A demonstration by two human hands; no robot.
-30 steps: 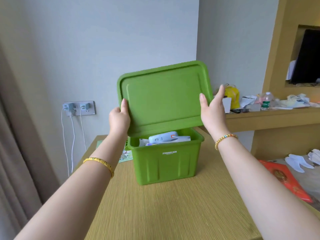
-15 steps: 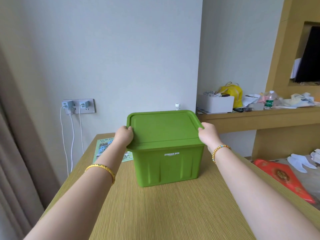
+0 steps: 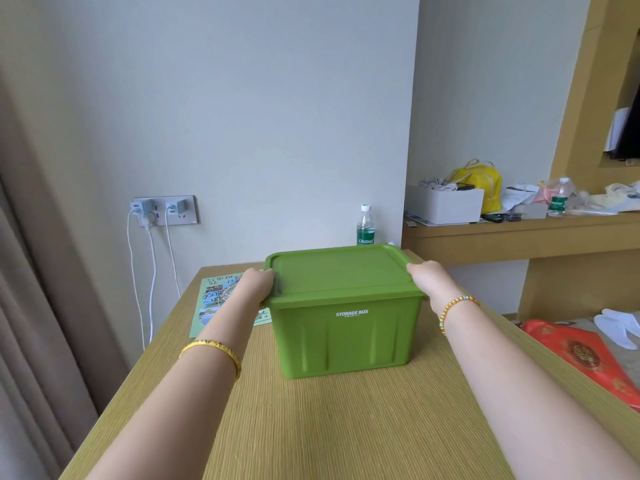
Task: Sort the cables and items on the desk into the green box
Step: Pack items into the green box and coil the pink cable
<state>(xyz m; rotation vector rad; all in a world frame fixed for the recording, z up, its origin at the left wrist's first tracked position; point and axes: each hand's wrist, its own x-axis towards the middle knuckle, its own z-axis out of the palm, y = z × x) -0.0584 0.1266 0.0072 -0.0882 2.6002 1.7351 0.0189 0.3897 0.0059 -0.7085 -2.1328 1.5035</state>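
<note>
The green box (image 3: 341, 327) stands mid-worktop (image 3: 311, 427) with its lid (image 3: 337, 270) on; the left hand (image 3: 258, 280) at nine o'clock and right hand (image 3: 424, 275) at three o'clock each clasp the lid's edge, likely to seat it evenly.

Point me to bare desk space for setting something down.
Free: the wooden desk in front of the lidded green plastic storage box, between the forearms. Crowded: behind the box, a printed leaflet and a clear water bottle.
</note>
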